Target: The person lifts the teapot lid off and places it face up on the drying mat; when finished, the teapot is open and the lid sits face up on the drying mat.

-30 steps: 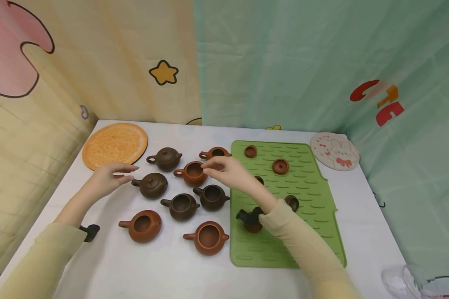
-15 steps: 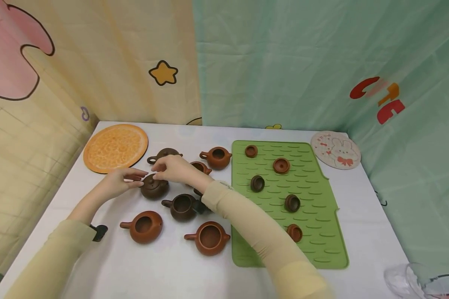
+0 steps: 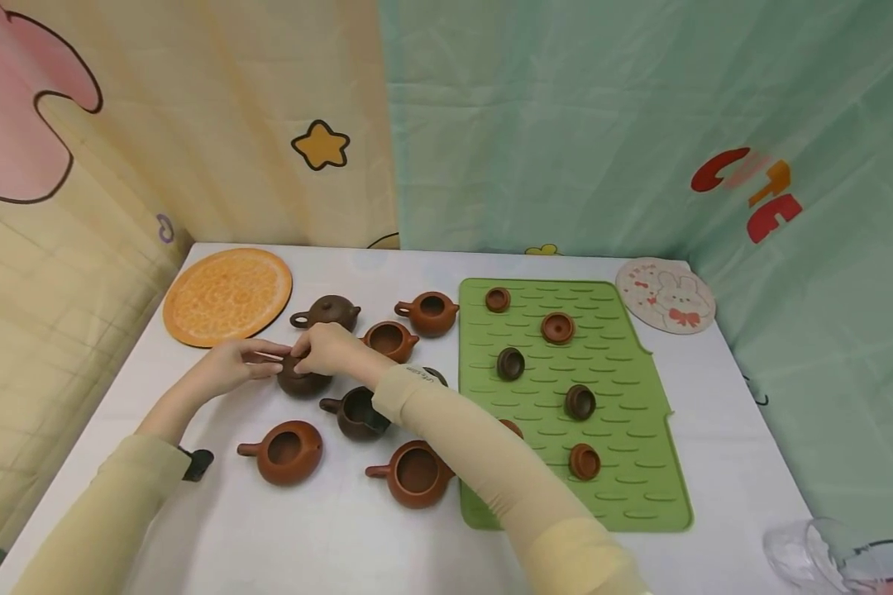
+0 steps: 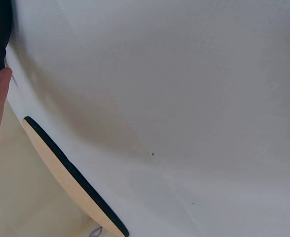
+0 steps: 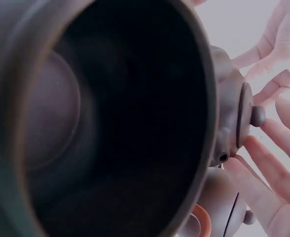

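Observation:
A dark brown lidded teapot point(image 3: 303, 384) stands on the white table between my two hands. My left hand point(image 3: 231, 366) comes from the left, pinching its handle between thumb and fingers; in the left wrist view, a left fingertip point(image 4: 4, 76) lies against the dark handle. From the right, my right hand point(image 3: 336, 350) reaches over the teapot, its fingers gathered at the lid's round knob point(image 5: 257, 116). The right wrist view shows the lid seated on the pot and right fingers point(image 5: 275, 165) spread along its edge. The hand covers much of the lid in the head view.
Nearby stand another lidded brown teapot point(image 3: 332, 311) and several lidless ones, including a reddish pot point(image 3: 288, 453) and a dark pot point(image 3: 357, 417) under the right wrist. Loose lids lie on a green mat point(image 3: 632, 479). An orange-slice mat point(image 3: 226, 297) and rabbit coaster point(image 3: 667, 297) lie behind.
My right hand has swept left from beside the reddish pots to the brown teapot's lid and lowered onto it. My left hand has moved slightly right onto the handle.

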`<action>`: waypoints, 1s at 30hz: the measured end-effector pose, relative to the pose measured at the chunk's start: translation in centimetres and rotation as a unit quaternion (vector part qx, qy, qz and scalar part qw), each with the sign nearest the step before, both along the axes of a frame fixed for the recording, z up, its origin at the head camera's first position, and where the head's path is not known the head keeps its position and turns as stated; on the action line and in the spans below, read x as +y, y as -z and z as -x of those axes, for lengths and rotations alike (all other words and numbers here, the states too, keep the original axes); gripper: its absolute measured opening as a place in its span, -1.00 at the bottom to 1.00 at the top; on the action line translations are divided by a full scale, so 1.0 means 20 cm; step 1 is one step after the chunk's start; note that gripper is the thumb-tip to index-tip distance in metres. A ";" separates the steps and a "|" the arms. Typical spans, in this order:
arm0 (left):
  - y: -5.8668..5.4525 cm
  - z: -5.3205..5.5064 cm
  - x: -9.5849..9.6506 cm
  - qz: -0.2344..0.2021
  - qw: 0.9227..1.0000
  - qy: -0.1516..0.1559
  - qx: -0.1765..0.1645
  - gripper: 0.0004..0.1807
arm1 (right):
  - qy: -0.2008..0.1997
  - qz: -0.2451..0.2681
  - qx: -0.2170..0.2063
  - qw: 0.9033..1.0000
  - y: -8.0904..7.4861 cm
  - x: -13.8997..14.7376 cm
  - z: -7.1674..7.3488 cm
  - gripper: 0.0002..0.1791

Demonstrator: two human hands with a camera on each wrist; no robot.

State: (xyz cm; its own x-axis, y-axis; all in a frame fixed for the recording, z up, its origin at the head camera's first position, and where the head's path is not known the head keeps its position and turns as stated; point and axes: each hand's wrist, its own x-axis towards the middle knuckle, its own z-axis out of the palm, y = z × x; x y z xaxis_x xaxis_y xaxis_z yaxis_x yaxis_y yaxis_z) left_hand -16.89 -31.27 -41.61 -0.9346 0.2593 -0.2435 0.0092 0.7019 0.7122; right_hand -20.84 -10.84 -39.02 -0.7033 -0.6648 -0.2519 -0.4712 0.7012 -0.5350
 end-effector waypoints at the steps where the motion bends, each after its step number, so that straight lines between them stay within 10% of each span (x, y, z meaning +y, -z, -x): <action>1: 0.00 0.00 0.00 -0.003 1.000 -0.002 -0.003 -0.54 | -0.002 -0.007 0.007 1.000 0.00 -0.01 0.00 -0.66; 20: 0.02 0.00 0.01 -0.002 1.000 -0.017 -0.009 -0.54 | 0.019 0.008 0.070 0.997 0.01 -0.04 -0.03 -0.85; 30: 0.01 0.01 0.01 0.021 1.000 -0.017 -0.007 -0.59 | 0.083 0.110 0.003 0.990 -0.03 0.04 0.02 -0.91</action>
State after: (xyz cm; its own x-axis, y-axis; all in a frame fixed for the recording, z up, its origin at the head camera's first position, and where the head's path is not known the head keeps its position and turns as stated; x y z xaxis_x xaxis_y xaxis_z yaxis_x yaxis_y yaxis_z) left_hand -17.16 -31.01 -41.84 -0.9392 0.2163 -0.2667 -0.0256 0.7303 0.6827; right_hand -21.31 -9.97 -38.48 -0.8090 -0.5775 -0.1098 -0.3622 0.6368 -0.6807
